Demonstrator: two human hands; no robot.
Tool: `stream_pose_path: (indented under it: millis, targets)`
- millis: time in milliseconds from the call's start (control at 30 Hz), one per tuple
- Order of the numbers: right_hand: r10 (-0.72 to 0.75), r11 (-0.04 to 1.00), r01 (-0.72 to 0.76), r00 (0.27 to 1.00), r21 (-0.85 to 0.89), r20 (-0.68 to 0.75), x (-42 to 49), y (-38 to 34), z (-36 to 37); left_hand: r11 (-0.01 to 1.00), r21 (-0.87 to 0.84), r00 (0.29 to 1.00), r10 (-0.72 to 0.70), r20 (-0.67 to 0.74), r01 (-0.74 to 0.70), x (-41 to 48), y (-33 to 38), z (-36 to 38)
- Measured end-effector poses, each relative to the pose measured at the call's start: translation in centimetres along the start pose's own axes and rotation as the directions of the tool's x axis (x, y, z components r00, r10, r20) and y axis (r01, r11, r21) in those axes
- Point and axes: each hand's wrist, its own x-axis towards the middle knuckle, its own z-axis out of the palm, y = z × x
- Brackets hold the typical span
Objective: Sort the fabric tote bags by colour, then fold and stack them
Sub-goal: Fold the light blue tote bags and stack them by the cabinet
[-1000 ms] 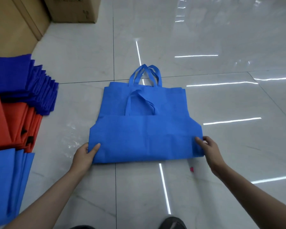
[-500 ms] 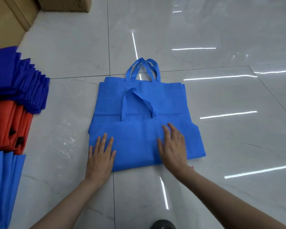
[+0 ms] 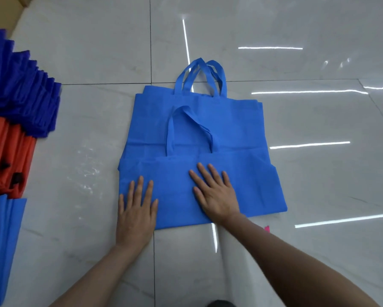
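Navy pile (image 3: 20,85) at 10 o'clock, orange pile (image 3: 6,156) at 9, lighter blue pile (image 3: 2,240) at 8. That's 3 colour stacks along the left edge, so sorting looks well along. Each holds several bags, but the edges are too tight for an exact count.

L hand (image 3: 137,209) lies flat w/ fingers straight, pressing the near-left corner of the blue tote (image 3: 197,120). The tote lies on the floor (image 3: 97,63) at dead centre, w/ its near part doubled up into a band across the front. 2 sets of handles show: one pair at 12 o'clock past the top edge, one loop lying mid-panel. So prob. 2 bags, one on the other, but can't tell for sure.

R hand (image 3: 215,196) is also flat, fingers spread, pressing the band approx mid-width. Neither hand grips anything.

My read: first fold made and being smoothed. Further folds and the move onto a pile at left are not yet done.

One pink scrap (image 3: 267,228) at 5 o'clock, just beside the R forearm.
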Motion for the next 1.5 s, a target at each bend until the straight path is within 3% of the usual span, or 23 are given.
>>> stream_pose_path:
  millis: [133, 267, 367, 500, 567, 667, 733, 833, 1000, 1100, 1200, 1367, 1433, 1500]
  targets:
    - [0.174, 0.983, -0.168, 0.982, -0.078, 0.072, -1.4, 6.5, -1.8, 1.000, 0.011, 0.999, 0.000, -0.033, 0.000, -0.1, -0.2, 0.3]
    - [0.220, 0.971, -0.216, 0.975, -0.100, 0.034, -0.7, 7.6, -3.3, 1.000, 0.002, 0.997, -0.002, -0.082, 0.002, 0.1, 0.3, 0.0]
    - [0.335, 0.939, -0.319, 0.932, 0.131, -0.136, 2.9, 5.1, -4.6, 1.000, -0.019, 0.988, 0.011, -0.153, -0.014, 1.7, 0.6, -1.2]
    - [0.294, 0.820, -0.296, 0.952, 0.490, 0.084, 7.7, 2.6, -6.2, 0.993, -0.003, 0.987, 0.117, -0.109, -0.118, 4.1, 0.1, -1.9]
    - [0.345, 0.724, -0.368, 0.926, 0.583, 0.156, 9.6, 2.3, -6.2, 0.991, -0.015, 0.991, 0.130, -0.035, -0.130, 4.6, -0.4, -1.5]
    - [0.469, 0.492, -0.489, 0.846, 0.720, 0.254, 11.9, 2.0, -6.6, 0.990, -0.054, 0.992, 0.127, -0.005, -0.127, 4.7, -0.5, -1.2]
    - [0.414, 0.455, -0.472, 0.863, 0.755, 0.290, 12.5, 1.7, -7.3, 0.987, -0.079, 0.990, 0.138, -0.012, -0.139, 4.7, -0.5, -1.3]
    - [0.255, 0.484, -0.297, 0.948, 0.823, 0.192, 11.9, 1.3, -8.8, 0.978, -0.081, 0.981, 0.191, -0.041, -0.194, 4.4, -0.6, -1.3]
    - [0.087, 0.541, -0.079, 0.996, 0.837, 0.037, 6.3, 1.4, -9.8, 0.980, -0.079, 0.983, 0.179, -0.047, -0.182, 4.1, -0.3, -1.5]
    - [-0.079, 0.784, 0.083, 0.996, 0.615, -0.034, 2.0, 2.7, -8.6, 0.984, -0.079, 0.988, 0.156, -0.016, -0.156, 4.2, -0.3, -1.7]
    - [-0.278, 0.911, 0.270, 0.960, 0.313, -0.021, -1.3, 4.2, -6.4, 0.986, -0.049, 0.988, 0.156, -0.022, -0.157, 4.5, -0.3, -1.9]
    - [-0.328, 0.943, 0.327, 0.945, 0.057, 0.007, -5.3, 4.3, -3.4, 0.998, 0.022, 0.986, 0.057, -0.159, -0.055, 4.3, 0.9, -2.8]
    - [-0.286, 0.954, 0.283, 0.958, 0.095, 0.014, -5.9, 4.0, -2.5, 0.997, -0.010, 0.977, -0.078, -0.200, 0.077, 5.0, 2.0, -4.0]
    - [-0.241, 0.956, 0.234, 0.970, 0.177, 0.018, -6.1, 4.0, -1.8, 0.988, -0.135, 0.968, -0.109, -0.227, 0.080, 6.4, 3.2, -4.9]
